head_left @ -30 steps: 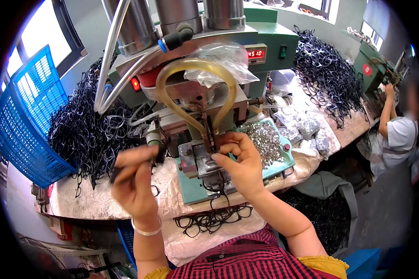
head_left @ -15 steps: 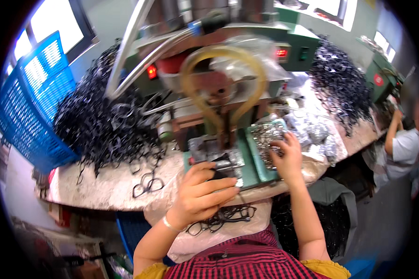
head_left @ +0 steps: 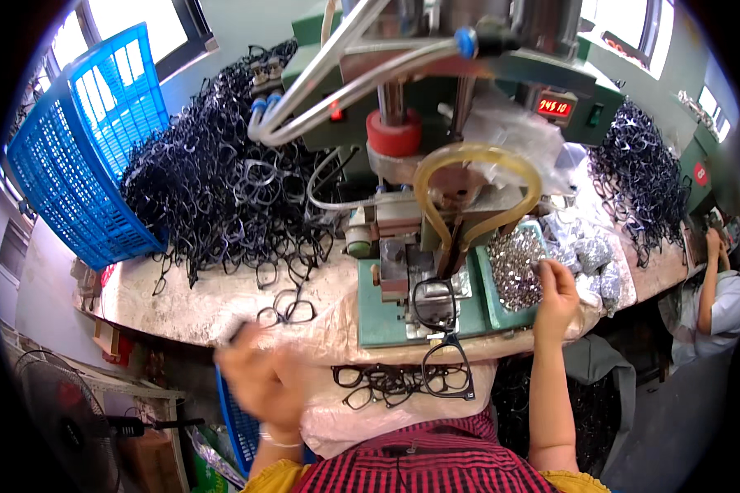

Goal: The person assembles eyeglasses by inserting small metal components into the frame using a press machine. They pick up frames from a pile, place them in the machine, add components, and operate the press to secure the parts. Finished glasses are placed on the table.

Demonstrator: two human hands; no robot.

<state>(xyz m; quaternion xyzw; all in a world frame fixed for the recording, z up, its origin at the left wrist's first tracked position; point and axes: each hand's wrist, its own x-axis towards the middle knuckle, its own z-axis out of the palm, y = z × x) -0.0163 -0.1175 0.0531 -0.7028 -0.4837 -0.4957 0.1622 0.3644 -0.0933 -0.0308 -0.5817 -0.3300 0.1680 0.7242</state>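
Note:
My left hand is smeared by motion, left of the press, with a dark blur at its fingertips; its grip is unclear. At the right rim of the green tray, my right hand is closed in a pinch on a small grey piece. Small shiny metal parts fill that tray. A black eyeglass frame hangs at the front of the press fixture, one rim up against it and the other below the bench edge. Several more black eyeglass frames lie on my covered lap.
A large heap of black eyeglass frames covers the left of the bench beside a blue basket. Another heap stands far right. A curved yellowish tube and clear bags are near the press. A co-worker sits at right.
My left hand has moved left, away from the press, uncovering the eyeglass frame there. My right hand has drawn back from among the metal parts to the tray's right edge. The view has shifted.

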